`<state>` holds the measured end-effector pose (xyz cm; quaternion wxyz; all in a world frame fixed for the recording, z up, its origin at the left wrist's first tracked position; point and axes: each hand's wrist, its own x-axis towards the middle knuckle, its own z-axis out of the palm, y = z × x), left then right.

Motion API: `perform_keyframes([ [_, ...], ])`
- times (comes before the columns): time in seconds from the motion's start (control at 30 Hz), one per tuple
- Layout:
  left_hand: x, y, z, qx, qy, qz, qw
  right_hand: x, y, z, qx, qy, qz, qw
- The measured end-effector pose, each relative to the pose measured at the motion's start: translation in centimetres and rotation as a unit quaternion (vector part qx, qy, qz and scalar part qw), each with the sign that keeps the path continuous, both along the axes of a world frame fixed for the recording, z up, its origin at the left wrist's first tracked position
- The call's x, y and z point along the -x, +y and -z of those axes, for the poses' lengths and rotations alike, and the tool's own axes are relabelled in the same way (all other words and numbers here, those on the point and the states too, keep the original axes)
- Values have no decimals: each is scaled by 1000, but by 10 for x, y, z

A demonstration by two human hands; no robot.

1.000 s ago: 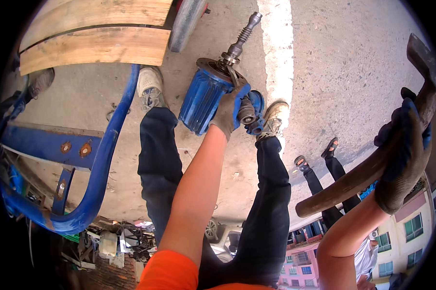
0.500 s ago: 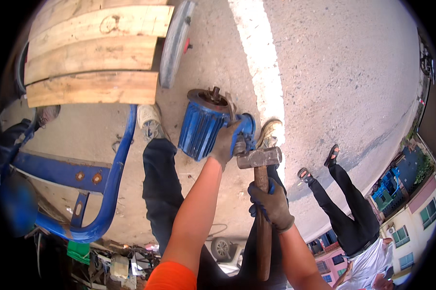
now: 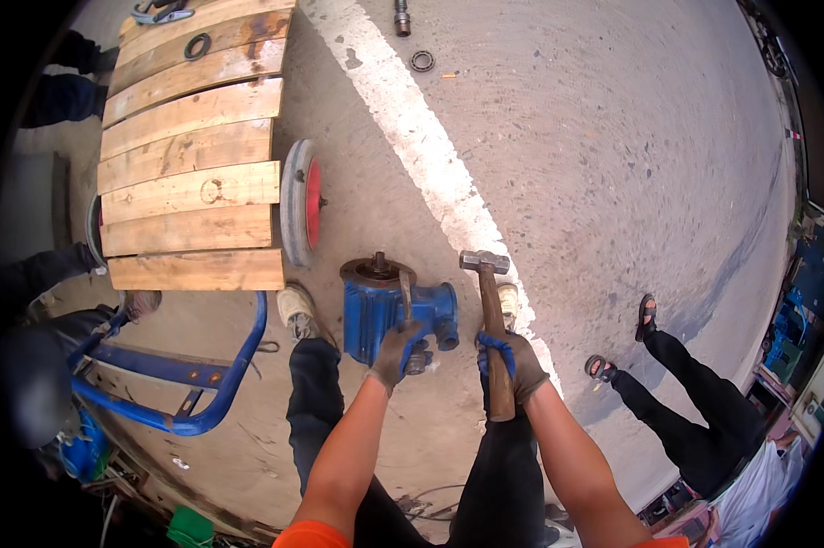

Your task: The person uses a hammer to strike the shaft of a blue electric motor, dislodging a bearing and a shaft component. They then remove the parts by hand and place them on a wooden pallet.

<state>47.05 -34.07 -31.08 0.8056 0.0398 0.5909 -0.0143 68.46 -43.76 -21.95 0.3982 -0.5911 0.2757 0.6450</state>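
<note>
A blue electric motor (image 3: 362, 320) with a ribbed body stands on the pavement between my shoes, its dark flange and shaft facing up. My left hand (image 3: 396, 356), in a grey and blue glove, is closed around a steel chisel (image 3: 406, 297). The chisel's flat end lies at the flange rim, and its thick end sticks out below the fist. My gloved right hand (image 3: 520, 363) grips the wooden handle of a hammer (image 3: 486, 262). The hammer's steel head is to the right of the motor, apart from the chisel.
A wooden-slat cart (image 3: 188, 224) with a grey-tyred wheel (image 3: 301, 201) and blue tube handle stands at left. A black ring (image 3: 197, 47) lies on it. A bearing (image 3: 422, 61) and a shaft part (image 3: 402, 18) are on the ground ahead. Another person's sandalled feet (image 3: 645, 315) are at right.
My view has tilted, showing more of the cart and the ground ahead. The hammer head has swung away from the chisel's thick end, upward and to the right. My left hand keeps its hold.
</note>
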Motion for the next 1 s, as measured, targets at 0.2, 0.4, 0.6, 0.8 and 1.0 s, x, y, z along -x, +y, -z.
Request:
perform_keyframes([
  [0.2, -26, -23, 1, -8, 13, 67, 998, -34, -8, 70, -45, 39, 71, 996],
  [0.4, -29, -51, -18, -8, 47, 31, 998, -32, -31, 67, -69, 101, 127, 984],
  [0.6, -26, -118, -66, 66, 87, -154, 982, -47, -59, 47, -71, 140, 35, 987],
  [0.8, -44, -188, -119, 187, 18, -396, 899, -33, -88, -29, -33, 86, -182, 979],
  [1.0, -50, -230, -153, 107, -151, -542, 820, -2, -128, -101, -144, -128, -525, 829],
])
